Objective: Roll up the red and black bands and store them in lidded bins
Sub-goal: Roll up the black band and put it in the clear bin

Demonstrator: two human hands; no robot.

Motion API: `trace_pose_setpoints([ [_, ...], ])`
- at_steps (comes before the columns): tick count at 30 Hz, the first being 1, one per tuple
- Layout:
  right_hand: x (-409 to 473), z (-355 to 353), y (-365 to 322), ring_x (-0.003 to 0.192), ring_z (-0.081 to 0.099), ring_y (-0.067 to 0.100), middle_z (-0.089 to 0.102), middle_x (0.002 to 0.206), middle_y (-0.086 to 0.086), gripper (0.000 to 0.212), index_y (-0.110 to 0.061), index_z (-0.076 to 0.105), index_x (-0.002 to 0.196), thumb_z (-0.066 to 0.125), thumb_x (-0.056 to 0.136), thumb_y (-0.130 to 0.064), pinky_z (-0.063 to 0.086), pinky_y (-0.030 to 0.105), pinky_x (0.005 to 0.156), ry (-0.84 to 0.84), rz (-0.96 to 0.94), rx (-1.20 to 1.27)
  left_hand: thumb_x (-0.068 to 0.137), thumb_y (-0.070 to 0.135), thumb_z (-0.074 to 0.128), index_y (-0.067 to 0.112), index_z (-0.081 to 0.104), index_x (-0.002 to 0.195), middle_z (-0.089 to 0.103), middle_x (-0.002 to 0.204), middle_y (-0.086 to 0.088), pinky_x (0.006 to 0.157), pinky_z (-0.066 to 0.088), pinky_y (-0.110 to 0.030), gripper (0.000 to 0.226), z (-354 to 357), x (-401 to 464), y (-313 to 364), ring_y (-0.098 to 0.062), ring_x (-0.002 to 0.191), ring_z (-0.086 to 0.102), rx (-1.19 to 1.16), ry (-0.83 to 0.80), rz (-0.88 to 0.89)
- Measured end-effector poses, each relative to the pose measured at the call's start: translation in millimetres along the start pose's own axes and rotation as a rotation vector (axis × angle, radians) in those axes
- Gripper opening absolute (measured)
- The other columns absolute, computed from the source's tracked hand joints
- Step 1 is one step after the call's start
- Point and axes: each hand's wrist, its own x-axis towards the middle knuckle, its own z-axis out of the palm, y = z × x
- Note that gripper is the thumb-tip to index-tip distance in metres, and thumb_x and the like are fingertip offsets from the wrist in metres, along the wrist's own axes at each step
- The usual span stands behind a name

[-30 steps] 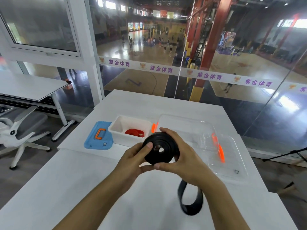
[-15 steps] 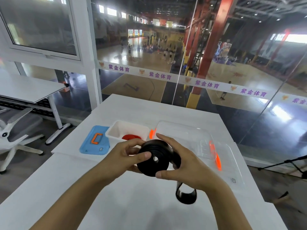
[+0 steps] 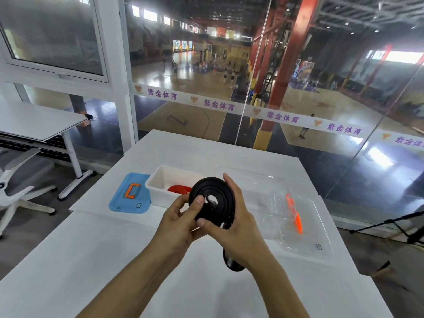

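Note:
Both hands hold a black band [image 3: 212, 198] wound into a thick coil above the white table [image 3: 114, 260]. My left hand [image 3: 181, 221] grips its left edge, thumb on the coil's face. My right hand [image 3: 231, 223] wraps the right side, fingers over the top. A short loose tail of the band [image 3: 231, 262] hangs below my right wrist. Behind the coil stands an open white bin [image 3: 160, 182] with a rolled red band [image 3: 177, 188] inside. Its blue lid [image 3: 128, 196] with an orange handle lies to the left.
A clear bin [image 3: 252, 184] sits at the right, with its clear lid [image 3: 305, 226] and orange latch [image 3: 296, 214] beside it. A glass wall runs behind the table. A second white desk [image 3: 34, 120] and a grey office chair [image 3: 18, 177] stand at the left.
The loose tail has grown much shorter as more band went onto the coil. The coil has risen and turned its face toward me, and my hands shifted their grip around it.

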Motion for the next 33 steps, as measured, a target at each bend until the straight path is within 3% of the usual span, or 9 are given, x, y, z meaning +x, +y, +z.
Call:
trace_pose_setpoints([
  [3,-3,7,-1,0.119,0.059,-0.009,0.060,0.127,-0.035,0.094,-0.061,0.022,0.149,0.084,0.082,-0.039,0.049,0.018,0.099,0.004,0.029,0.030,0.098,0.028,0.059,0.007,0.062,0.123,0.077,0.112,-0.015,0.091,0.059,-0.044,0.033,-3,-6,-4,-0.030,0.101,0.075,-0.015,-0.020,-0.039],
  [6,-6,0,0,0.125,0.059,-0.001,0.061,0.131,-0.027,0.088,-0.052,0.033,0.148,0.087,0.081,-0.033,0.052,0.030,0.106,-0.091,0.022,0.046,0.100,0.026,0.058,0.011,0.066,0.122,0.076,0.114,-0.017,0.092,0.058,-0.049,0.028,-16,-12,-3,-0.034,0.105,0.074,0.014,-0.077,-0.121],
  [11,-15,-11,-4,0.129,0.058,0.010,0.061,0.135,-0.021,0.088,-0.054,0.041,0.145,0.089,0.078,-0.023,0.051,0.038,0.109,-0.318,0.010,-0.029,0.090,0.025,0.070,0.018,0.069,0.119,0.076,0.114,-0.007,0.091,0.060,-0.044,0.031,-49,-7,19,-0.026,0.109,0.072,0.438,-0.260,-0.044],
  [15,-19,-4,-12,0.129,0.057,0.005,0.061,0.134,-0.024,0.089,-0.058,0.043,0.142,0.090,0.076,-0.021,0.050,0.031,0.109,-0.396,0.028,-0.058,0.090,0.018,0.073,0.019,0.069,0.118,0.078,0.109,-0.004,0.080,0.062,-0.031,0.029,-61,-4,40,-0.018,0.102,0.075,0.676,-0.451,-0.077],
  [20,-21,2,-14,0.120,0.060,0.000,0.062,0.129,-0.025,0.095,-0.056,0.039,0.147,0.092,0.074,-0.025,0.049,0.018,0.099,-0.312,0.067,-0.062,0.088,0.019,0.074,0.015,0.070,0.115,0.078,0.104,-0.012,0.081,0.063,-0.041,0.028,-73,-3,34,-0.026,0.098,0.076,0.560,-0.376,-0.030],
  [22,-21,3,-12,0.115,0.063,0.004,0.064,0.124,-0.023,0.093,-0.058,0.039,0.145,0.092,0.075,-0.028,0.051,0.021,0.097,-0.260,0.087,-0.056,0.087,0.020,0.073,0.013,0.070,0.115,0.078,0.103,-0.012,0.084,0.062,-0.046,0.029,-75,-2,23,-0.028,0.099,0.075,0.466,-0.312,-0.036],
  [25,-24,11,-6,0.116,0.063,0.007,0.063,0.127,-0.020,0.085,-0.060,0.042,0.142,0.090,0.077,-0.032,0.055,0.029,0.096,-0.170,0.112,-0.023,0.090,0.018,0.072,0.014,0.071,0.114,0.078,0.102,-0.014,0.082,0.063,-0.044,0.024,-74,-1,10,-0.029,0.099,0.075,0.352,-0.222,-0.032],
  [30,-32,32,7,0.115,0.058,-0.004,0.050,0.123,-0.016,0.075,-0.064,0.039,0.143,0.082,0.085,-0.041,0.052,0.022,0.099,-0.025,0.189,0.023,0.091,0.019,0.072,0.012,0.070,0.114,0.078,0.102,-0.015,0.086,0.062,-0.048,0.024,-68,4,-12,-0.030,0.098,0.076,0.251,-0.137,-0.062],
  [33,-30,41,18,0.113,0.059,-0.005,0.047,0.122,-0.018,0.067,-0.062,0.042,0.141,0.078,0.089,-0.041,0.052,0.017,0.094,0.088,0.205,0.060,0.093,0.020,0.070,0.012,0.069,0.115,0.078,0.103,-0.013,0.083,0.063,-0.042,0.024,-58,9,-23,-0.027,0.098,0.076,0.213,-0.109,-0.075],
])
